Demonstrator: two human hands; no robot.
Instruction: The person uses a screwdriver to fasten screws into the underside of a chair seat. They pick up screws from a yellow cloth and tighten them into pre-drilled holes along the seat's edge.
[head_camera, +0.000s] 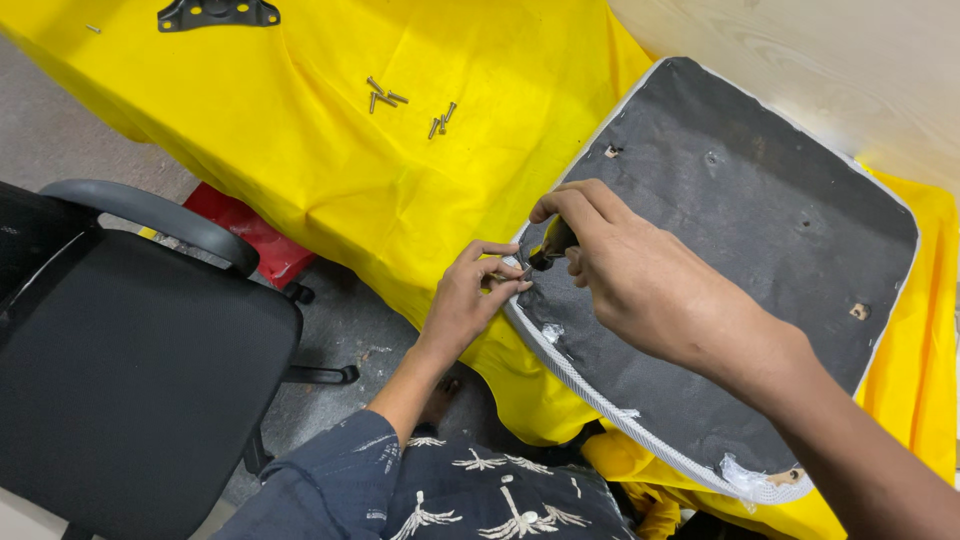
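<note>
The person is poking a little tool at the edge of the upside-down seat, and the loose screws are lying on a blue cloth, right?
Nearly. The screws lie on a yellow cloth, not blue, as the head view shows. The right hand does hold a small tool at the seat's edge, with the left hand beside it.

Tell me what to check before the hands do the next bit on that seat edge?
1. Right hand grips the small dark tool: ok.
2. Left hand fingers pinch the white trim by the tool tip: ok.
3. Seat lies flat, underside up, on the yellow cloth: ok.
4. Screws lie on the cloth, away from the table's edge: ok.
5. Tool tip is clear of the left fingers: cannot tell, they are very close.
6. Chair stands clear of both hands: ok.
</note>
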